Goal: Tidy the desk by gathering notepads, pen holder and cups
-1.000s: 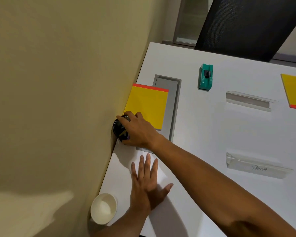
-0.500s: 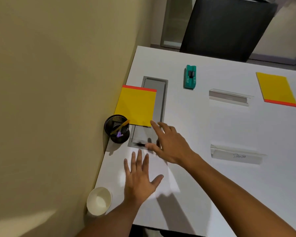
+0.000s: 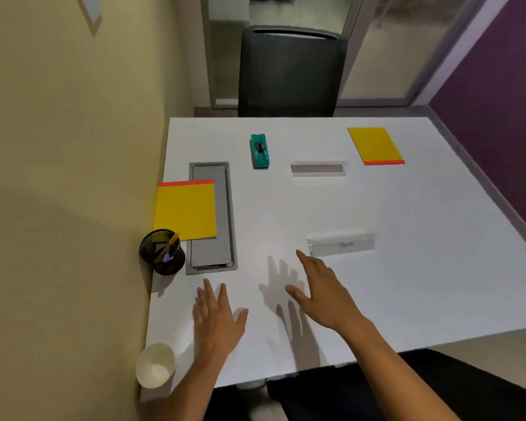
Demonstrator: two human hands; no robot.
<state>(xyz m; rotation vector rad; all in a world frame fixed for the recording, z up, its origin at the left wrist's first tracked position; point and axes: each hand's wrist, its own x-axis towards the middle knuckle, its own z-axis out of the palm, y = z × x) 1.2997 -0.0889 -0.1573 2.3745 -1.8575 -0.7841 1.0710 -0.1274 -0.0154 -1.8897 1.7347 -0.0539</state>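
A black mesh pen holder (image 3: 162, 252) with a yellow pen stands at the desk's left edge by the wall. Just beyond it lies a yellow notepad with a red top strip (image 3: 185, 210), partly over a grey cable hatch (image 3: 213, 218). A second yellow notepad (image 3: 375, 145) lies at the far right. A white paper cup (image 3: 155, 365) stands at the near left corner. My left hand (image 3: 217, 317) rests flat on the white desk (image 3: 422, 268), fingers spread, holding nothing. My right hand (image 3: 322, 291) hovers open over the desk, right of the left hand.
A teal stapler (image 3: 260, 151) lies at the back. Two clear acrylic name stands sit on the desk, one at the back (image 3: 319, 168), one with writing (image 3: 341, 244) just beyond my right hand. A black chair (image 3: 289, 71) stands behind the desk. The yellow wall borders the left edge.
My right hand let go of the pen holder and drew back to the right, now hovering open. The pen holder stays by the wall. The view lifted and widened.
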